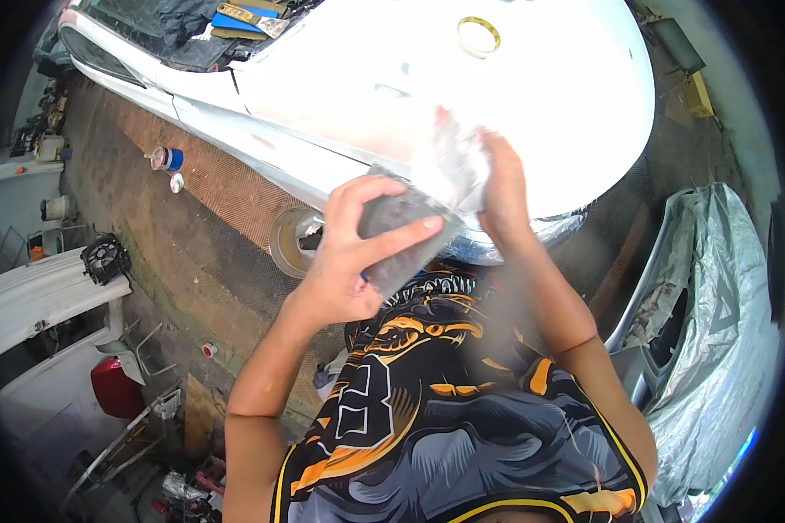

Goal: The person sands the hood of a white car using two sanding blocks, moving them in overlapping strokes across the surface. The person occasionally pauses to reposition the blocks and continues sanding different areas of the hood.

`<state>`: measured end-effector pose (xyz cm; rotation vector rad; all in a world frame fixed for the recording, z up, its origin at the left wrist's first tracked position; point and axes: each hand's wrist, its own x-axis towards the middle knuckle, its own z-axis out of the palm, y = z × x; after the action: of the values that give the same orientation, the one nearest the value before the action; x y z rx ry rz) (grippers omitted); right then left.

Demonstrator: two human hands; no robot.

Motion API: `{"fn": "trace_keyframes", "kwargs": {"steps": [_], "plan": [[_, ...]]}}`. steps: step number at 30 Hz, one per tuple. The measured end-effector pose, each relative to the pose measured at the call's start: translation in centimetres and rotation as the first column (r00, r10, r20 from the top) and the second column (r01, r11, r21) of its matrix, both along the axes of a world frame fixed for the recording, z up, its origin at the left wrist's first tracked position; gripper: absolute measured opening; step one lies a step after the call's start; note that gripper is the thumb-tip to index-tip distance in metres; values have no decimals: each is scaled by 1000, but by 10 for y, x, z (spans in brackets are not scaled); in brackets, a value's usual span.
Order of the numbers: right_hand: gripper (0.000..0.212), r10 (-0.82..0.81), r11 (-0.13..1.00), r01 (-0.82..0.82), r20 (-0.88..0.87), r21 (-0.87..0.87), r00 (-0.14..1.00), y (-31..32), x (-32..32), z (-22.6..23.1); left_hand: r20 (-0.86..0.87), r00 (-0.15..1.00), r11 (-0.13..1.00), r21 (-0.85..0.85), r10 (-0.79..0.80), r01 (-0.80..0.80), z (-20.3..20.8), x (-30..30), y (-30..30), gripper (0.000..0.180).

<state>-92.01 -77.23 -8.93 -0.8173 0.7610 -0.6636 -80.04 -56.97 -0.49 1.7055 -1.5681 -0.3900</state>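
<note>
My left hand (344,253) is wrapped round a grey flat rectangular pad (401,218), fingers spread over its face and thumb underneath. Its surface looks dull and smeared; I cannot tell its exact kind. Just to the right, my right hand (504,187) is raised over the edge of a white car body panel (323,96). Against its palm and fingers is a pale, shiny, crumpled-looking thing (453,161), smeared by motion and glare. A roll of yellow tape (479,37) lies farther back on the white panel.
A round tub (295,242) stands on the floor beside my left forearm. Scrapers and a blue pad (251,19) lie by the windscreen. A blue-labelled can (167,159) sits on the floor at left. Silver sheeting (715,349) covers a part at right; a black fan (105,259) is far left.
</note>
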Motion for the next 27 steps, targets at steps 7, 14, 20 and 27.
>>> {"fn": "trace_keyframes", "kwargs": {"steps": [7,14,20,27], "plan": [[42,344,855,-336,54,396,938,22,9,26,117,993,999,32,8,-12,-37,32,23,78],[41,407,910,-397,-70,119,911,-14,36,38,292,944,970,229,-151,84,17,84,23,63],[36,357,886,-405,-226,-226,906,-13,58,45,449,841,935,313,-302,168,14,85,-23,65],[43,127,990,-131,-67,-60,990,-132,15,22,-475,829,934,328,295,-144,-23,130,20,62]]}}
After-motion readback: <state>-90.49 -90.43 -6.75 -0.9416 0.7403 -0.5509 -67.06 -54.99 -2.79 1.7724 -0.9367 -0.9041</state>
